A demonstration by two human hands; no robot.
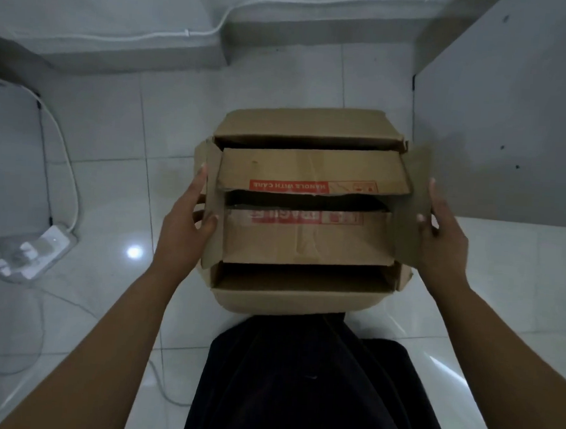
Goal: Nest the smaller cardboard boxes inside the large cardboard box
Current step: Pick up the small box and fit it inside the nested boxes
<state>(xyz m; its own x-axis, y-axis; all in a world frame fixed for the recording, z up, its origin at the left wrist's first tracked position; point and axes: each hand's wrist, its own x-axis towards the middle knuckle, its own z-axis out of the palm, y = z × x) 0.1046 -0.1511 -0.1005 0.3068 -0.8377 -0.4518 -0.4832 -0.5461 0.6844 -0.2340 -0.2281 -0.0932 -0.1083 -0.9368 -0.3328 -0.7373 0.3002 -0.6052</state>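
Large cardboard box [303, 298] above white tiled floor [118, 177], in front of dark-clothed lap. Left hand [188, 221] grasps its left flap [213, 203]; right hand [439, 237] grasps right flap [411, 202]. Power strip [46, 249] lies well left of box.

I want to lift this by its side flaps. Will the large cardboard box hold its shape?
Probably not firmly. The large cardboard box looks worn, with creased, torn flap edges, so the side flaps under the left hand and right hand would likely bend. It seems light, but gripping its walls looks safer.
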